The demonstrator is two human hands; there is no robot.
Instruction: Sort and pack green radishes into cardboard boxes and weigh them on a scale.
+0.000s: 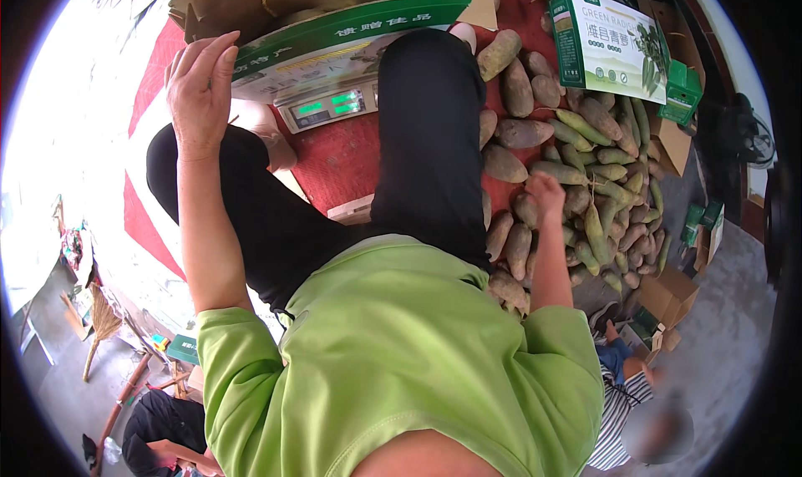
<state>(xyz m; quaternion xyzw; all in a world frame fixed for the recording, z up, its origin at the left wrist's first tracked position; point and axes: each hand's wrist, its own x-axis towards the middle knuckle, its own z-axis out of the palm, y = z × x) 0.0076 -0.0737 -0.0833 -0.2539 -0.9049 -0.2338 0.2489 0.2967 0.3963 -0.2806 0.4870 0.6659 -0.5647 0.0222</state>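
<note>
An open cardboard carton (309, 5) with a green and white printed side flap (334, 47) stands in front of my knees. My left hand (200, 84) is at the flap's left edge, its fingers bent round the corner. Under the flap, a digital scale (330, 107) with lit green displays sits on red cloth. To my right lies a heap of long green radishes (597, 230) mixed with brown, soil-covered roots (518, 88). My right hand (547, 195) is down at the heap's near-left side, fingers curled; whatever is in them is hidden.
A white and green printed box (614, 47) stands beyond the heap, beside a small green box (683, 93). An open carton (668, 297) and a seated person in stripes (618, 418) are at lower right. Another person (167, 427) and a broom (102, 322) are at lower left.
</note>
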